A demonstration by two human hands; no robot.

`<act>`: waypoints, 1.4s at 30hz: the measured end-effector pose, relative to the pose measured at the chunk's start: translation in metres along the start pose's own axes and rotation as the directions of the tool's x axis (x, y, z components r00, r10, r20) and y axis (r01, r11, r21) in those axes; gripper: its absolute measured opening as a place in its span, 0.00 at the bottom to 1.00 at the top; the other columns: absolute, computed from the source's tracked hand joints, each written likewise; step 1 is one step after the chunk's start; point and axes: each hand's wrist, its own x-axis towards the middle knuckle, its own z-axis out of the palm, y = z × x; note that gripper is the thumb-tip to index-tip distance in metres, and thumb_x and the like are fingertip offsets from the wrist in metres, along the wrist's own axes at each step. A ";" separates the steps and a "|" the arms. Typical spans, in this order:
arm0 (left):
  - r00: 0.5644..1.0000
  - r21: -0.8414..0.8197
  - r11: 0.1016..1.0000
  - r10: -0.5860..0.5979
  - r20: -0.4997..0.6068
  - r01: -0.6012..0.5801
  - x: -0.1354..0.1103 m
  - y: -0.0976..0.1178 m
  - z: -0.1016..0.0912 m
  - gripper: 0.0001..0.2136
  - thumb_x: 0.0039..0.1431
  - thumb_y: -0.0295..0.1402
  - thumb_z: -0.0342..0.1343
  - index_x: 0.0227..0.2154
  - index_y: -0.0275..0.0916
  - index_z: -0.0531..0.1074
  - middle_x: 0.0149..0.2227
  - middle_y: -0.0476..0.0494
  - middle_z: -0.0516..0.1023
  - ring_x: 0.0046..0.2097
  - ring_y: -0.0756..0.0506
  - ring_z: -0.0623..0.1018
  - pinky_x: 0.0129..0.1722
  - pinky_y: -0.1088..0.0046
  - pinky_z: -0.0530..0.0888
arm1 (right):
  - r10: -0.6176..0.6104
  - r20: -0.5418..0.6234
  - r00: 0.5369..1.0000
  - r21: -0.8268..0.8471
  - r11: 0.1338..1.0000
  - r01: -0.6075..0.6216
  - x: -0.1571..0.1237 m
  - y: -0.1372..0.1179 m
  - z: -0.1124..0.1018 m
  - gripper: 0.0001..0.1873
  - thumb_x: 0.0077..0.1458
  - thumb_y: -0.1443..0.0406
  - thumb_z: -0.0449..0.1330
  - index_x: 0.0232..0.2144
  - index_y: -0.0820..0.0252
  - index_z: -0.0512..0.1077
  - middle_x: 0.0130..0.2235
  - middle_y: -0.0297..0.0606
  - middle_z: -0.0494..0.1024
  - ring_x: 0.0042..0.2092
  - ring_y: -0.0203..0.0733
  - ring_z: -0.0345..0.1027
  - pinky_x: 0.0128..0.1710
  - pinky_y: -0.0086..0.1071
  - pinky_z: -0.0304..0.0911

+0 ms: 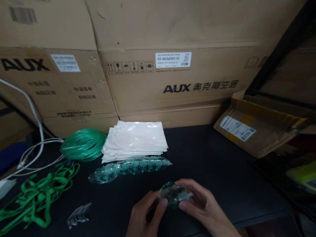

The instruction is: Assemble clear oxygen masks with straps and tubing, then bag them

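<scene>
A clear green oxygen mask (170, 192) is held between both hands above the black table. My left hand (145, 210) pinches its left rim with thumb and fingers. On the other side, my right hand (201, 204) grips the mask around its connector end, where a pale port sticks out. Just beyond the hands lies a row of nested green masks (133, 167). Behind that row is a stack of white plastic bags (138, 138). Several thin metal strips (79, 214) rest to the left of my left hand.
Coiled green tubing (84, 144) and a tangle of green elastic straps (37, 197) lie on the left, near a white cable (34, 108). Large cartons (172, 29) form a wall at the back. An open cardboard box (256, 128) stands at the right of the black table (197, 148).
</scene>
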 end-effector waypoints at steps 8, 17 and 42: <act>0.930 0.420 0.878 0.324 -0.173 -0.228 0.010 0.002 -0.009 0.13 0.70 0.33 0.56 0.54 0.50 0.77 0.47 0.44 0.82 0.48 0.43 0.83 0.50 0.69 0.80 | 0.122 -0.244 0.962 0.210 0.975 -0.071 0.050 -0.012 -0.014 0.26 0.54 0.52 0.72 0.51 0.54 0.79 0.49 0.44 0.81 0.40 0.44 0.76 0.21 0.24 0.60; 0.901 0.715 0.614 0.431 0.053 -0.335 0.071 0.018 -0.047 0.15 0.70 0.26 0.54 0.56 0.43 0.72 0.56 0.40 0.78 0.56 0.38 0.78 0.58 0.50 0.75 | 0.209 -0.169 0.963 0.302 0.941 -0.151 0.067 -0.018 0.001 0.24 0.53 0.51 0.72 0.49 0.54 0.78 0.51 0.43 0.82 0.43 0.48 0.81 0.21 0.24 0.65; 0.891 0.721 0.590 0.447 0.082 -0.363 0.075 0.007 -0.038 0.16 0.70 0.28 0.57 0.58 0.43 0.69 0.57 0.42 0.79 0.58 0.40 0.79 0.62 0.51 0.73 | -0.289 0.003 0.957 -0.595 0.769 0.234 0.076 0.000 -0.011 0.20 0.66 0.51 0.59 0.51 0.55 0.76 0.41 0.39 0.77 0.30 0.38 0.66 0.29 0.32 0.63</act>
